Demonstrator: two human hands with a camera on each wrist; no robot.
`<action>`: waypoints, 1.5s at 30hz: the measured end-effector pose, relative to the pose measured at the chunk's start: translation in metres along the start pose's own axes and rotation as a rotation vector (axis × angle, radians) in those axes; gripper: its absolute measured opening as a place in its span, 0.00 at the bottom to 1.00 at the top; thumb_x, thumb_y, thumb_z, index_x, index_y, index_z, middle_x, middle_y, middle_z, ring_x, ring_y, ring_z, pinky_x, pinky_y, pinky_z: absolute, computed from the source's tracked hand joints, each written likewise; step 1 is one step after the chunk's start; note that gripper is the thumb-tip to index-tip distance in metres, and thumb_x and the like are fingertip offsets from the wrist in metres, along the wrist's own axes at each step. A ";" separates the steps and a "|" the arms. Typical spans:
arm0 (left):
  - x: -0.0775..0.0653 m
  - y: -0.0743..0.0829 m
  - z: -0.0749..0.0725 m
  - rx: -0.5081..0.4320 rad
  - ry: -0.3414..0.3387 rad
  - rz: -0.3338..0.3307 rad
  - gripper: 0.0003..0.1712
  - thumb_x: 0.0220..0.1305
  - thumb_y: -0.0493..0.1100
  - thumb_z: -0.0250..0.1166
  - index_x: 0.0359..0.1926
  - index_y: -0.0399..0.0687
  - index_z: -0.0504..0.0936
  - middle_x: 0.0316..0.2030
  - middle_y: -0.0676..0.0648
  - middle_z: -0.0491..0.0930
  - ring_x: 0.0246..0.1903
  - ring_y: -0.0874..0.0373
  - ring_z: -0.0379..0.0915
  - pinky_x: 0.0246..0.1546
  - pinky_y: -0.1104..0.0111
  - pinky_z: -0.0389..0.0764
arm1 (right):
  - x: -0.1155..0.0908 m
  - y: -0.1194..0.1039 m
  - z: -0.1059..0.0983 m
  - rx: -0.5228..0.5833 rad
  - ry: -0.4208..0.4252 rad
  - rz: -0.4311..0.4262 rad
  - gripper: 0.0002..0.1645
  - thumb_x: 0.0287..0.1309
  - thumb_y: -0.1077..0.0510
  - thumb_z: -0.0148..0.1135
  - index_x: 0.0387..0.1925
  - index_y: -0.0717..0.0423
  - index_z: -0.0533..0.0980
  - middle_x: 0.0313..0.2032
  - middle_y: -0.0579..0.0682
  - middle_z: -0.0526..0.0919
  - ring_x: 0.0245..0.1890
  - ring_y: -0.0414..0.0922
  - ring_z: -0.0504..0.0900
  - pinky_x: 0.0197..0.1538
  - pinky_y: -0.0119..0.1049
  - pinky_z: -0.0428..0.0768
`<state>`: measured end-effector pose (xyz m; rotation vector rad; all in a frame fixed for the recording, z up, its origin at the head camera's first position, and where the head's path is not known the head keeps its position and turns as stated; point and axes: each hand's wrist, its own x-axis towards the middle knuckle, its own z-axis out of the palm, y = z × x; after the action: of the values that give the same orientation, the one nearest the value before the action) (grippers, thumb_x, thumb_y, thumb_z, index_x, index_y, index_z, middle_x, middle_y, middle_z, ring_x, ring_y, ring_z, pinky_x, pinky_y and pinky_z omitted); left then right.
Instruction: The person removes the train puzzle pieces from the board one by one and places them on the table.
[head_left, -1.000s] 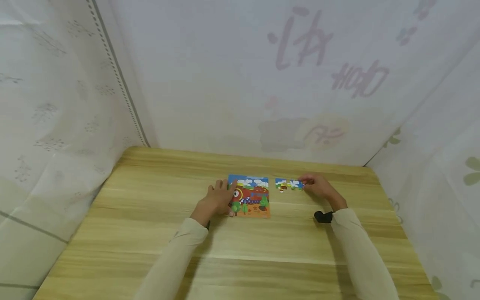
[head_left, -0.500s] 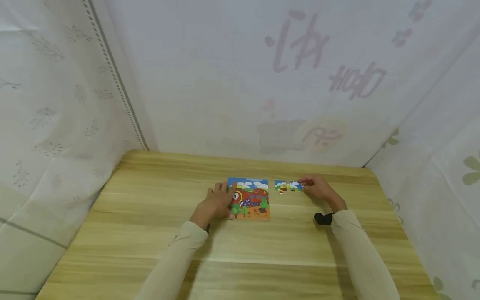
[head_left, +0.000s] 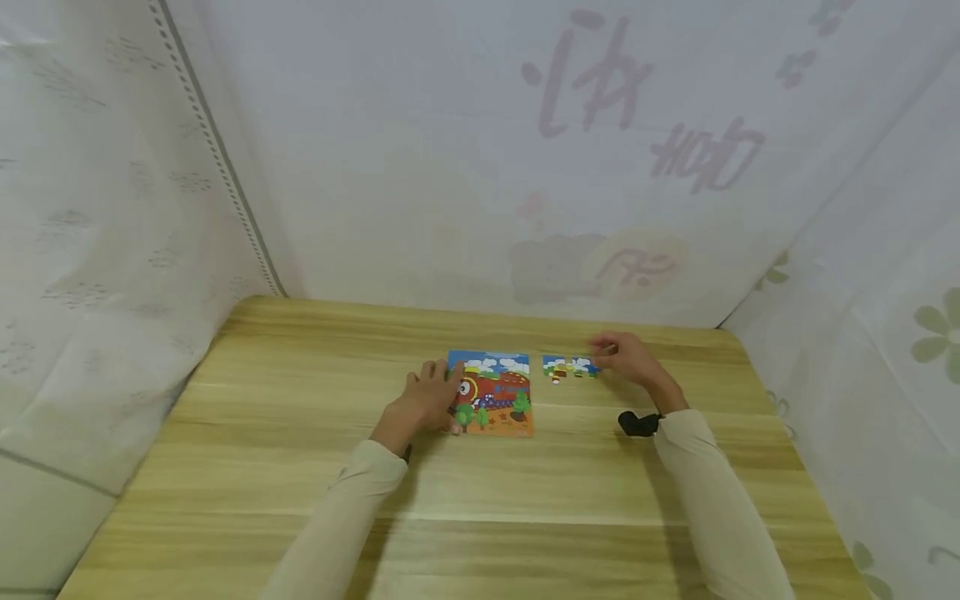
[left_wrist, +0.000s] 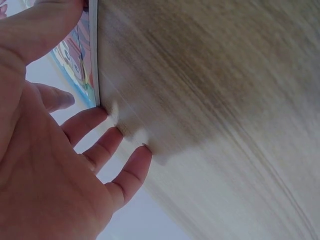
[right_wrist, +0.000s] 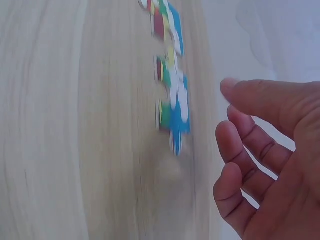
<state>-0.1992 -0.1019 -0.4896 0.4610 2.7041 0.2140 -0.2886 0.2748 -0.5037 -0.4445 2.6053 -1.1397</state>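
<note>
Puzzle board (head_left: 495, 396), bright with a red, round-eyed figure beneath white clouds, lies toward the table's (head_left: 465, 533) far side; I see the left hand (head_left: 423, 400), fingers spread, at its left edge, the right hand (head_left: 632, 360) released beside blue-white pieces (head_left: 581, 365)

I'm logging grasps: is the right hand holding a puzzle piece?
No, the right hand holds nothing in its wrist view, and the puzzle pieces lie apart from it.
</note>
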 end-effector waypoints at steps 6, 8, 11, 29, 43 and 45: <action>0.000 -0.002 -0.003 -0.015 0.003 0.002 0.64 0.50 0.59 0.74 0.78 0.40 0.47 0.71 0.33 0.52 0.71 0.36 0.47 0.64 0.42 0.59 | 0.008 -0.023 0.015 0.003 -0.017 -0.038 0.23 0.64 0.60 0.64 0.59 0.65 0.76 0.51 0.65 0.80 0.48 0.58 0.80 0.44 0.50 0.81; 0.000 -0.002 -0.004 -0.014 0.004 0.003 0.64 0.50 0.59 0.74 0.78 0.38 0.48 0.71 0.33 0.52 0.71 0.36 0.47 0.65 0.42 0.59 | 0.011 -0.029 0.022 0.001 -0.035 -0.054 0.23 0.64 0.61 0.64 0.59 0.66 0.76 0.50 0.65 0.80 0.48 0.58 0.81 0.44 0.50 0.81; -0.001 -0.001 -0.004 -0.025 0.009 0.007 0.64 0.50 0.58 0.75 0.77 0.36 0.50 0.70 0.33 0.53 0.71 0.35 0.48 0.65 0.41 0.59 | 0.015 -0.037 0.036 -0.014 -0.064 -0.069 0.22 0.63 0.62 0.64 0.57 0.67 0.77 0.48 0.64 0.81 0.46 0.57 0.82 0.43 0.47 0.82; 0.001 -0.002 -0.001 -0.044 0.039 0.003 0.57 0.48 0.57 0.77 0.69 0.35 0.58 0.63 0.33 0.59 0.67 0.36 0.52 0.60 0.42 0.62 | 0.043 -0.085 0.087 -0.331 -0.150 -0.041 0.28 0.52 0.56 0.76 0.54 0.57 0.80 0.51 0.53 0.83 0.53 0.51 0.80 0.57 0.48 0.77; 0.001 -0.003 0.001 -0.050 0.046 -0.003 0.57 0.45 0.58 0.78 0.67 0.36 0.60 0.63 0.34 0.60 0.66 0.37 0.53 0.60 0.42 0.63 | 0.042 -0.096 0.096 -0.429 -0.140 0.033 0.27 0.51 0.54 0.77 0.53 0.52 0.79 0.43 0.48 0.80 0.41 0.45 0.78 0.47 0.44 0.78; 0.001 -0.002 0.001 -0.050 0.046 0.000 0.56 0.45 0.58 0.78 0.67 0.37 0.60 0.63 0.34 0.59 0.67 0.37 0.53 0.60 0.43 0.63 | 0.042 -0.095 0.096 -0.432 -0.135 0.032 0.27 0.51 0.54 0.77 0.53 0.53 0.79 0.42 0.48 0.80 0.40 0.45 0.77 0.46 0.44 0.78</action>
<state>-0.2003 -0.1035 -0.4912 0.4471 2.7370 0.2952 -0.2767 0.1342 -0.5009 -0.5401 2.7182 -0.5083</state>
